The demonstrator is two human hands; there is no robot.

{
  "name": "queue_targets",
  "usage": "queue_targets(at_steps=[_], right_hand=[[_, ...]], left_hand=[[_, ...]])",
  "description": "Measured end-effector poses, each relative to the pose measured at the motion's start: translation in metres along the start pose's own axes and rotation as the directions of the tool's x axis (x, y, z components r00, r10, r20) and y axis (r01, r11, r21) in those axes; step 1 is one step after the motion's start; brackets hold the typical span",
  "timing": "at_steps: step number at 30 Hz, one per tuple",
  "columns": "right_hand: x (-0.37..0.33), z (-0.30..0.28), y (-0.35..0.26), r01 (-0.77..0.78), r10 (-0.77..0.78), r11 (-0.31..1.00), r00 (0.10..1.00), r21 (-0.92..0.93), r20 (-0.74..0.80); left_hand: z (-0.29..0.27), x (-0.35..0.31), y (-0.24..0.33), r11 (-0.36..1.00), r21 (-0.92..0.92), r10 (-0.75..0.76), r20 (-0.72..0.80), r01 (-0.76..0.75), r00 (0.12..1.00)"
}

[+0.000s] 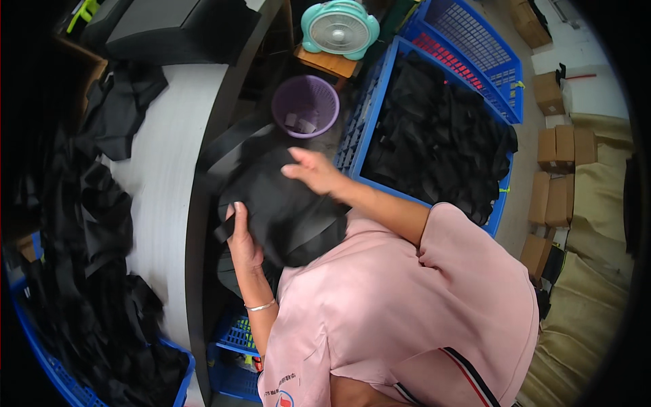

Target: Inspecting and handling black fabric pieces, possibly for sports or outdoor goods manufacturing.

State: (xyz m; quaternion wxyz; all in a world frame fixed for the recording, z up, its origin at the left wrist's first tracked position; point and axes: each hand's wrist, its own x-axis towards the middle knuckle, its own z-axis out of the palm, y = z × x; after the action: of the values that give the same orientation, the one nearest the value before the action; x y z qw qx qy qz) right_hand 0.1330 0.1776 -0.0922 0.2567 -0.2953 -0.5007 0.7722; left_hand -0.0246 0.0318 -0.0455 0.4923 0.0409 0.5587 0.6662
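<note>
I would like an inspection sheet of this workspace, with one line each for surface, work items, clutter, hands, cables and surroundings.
Surface: light grey table, partly covered by loose black cloth.
Work items: black fabric piece in front of the person; black cloth heap in the right-hand blue crate.
Clutter: pale scraps in the purple basket.
Hands: left hand grips the fabric piece; right hand is open over it, contact unclear.
Cables: nothing seen.
Surroundings: teal fan on a wooden stand; cardboard boxes at right.
</note>
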Motion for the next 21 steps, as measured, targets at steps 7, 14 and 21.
queue_targets(at_steps=[7, 14, 21], right_hand=[[-0.049, -0.217, -0.043, -0.008, -0.173, 0.962, 0.754, -0.273, -0.634], [-0.133, -0.405, -0.148, -0.472, -0.622, 0.487, 0.403, -0.735, -0.671], [-0.054, -0.353, -0.073, -0.323, -0.295, 0.689, 0.692, -0.648, -0.659]], left_hand=[[-0.011, -0.004, -0.007, 0.992, 0.119, 0.009, 0.174, -0.03, 0.985], [-0.001, -0.037, 0.021, 0.991, 0.09, 0.082, 0.186, -0.1, 0.979], [0.048, -0.144, 0.129, 0.561, -0.114, 0.76, 0.464, -0.82, 0.456]])
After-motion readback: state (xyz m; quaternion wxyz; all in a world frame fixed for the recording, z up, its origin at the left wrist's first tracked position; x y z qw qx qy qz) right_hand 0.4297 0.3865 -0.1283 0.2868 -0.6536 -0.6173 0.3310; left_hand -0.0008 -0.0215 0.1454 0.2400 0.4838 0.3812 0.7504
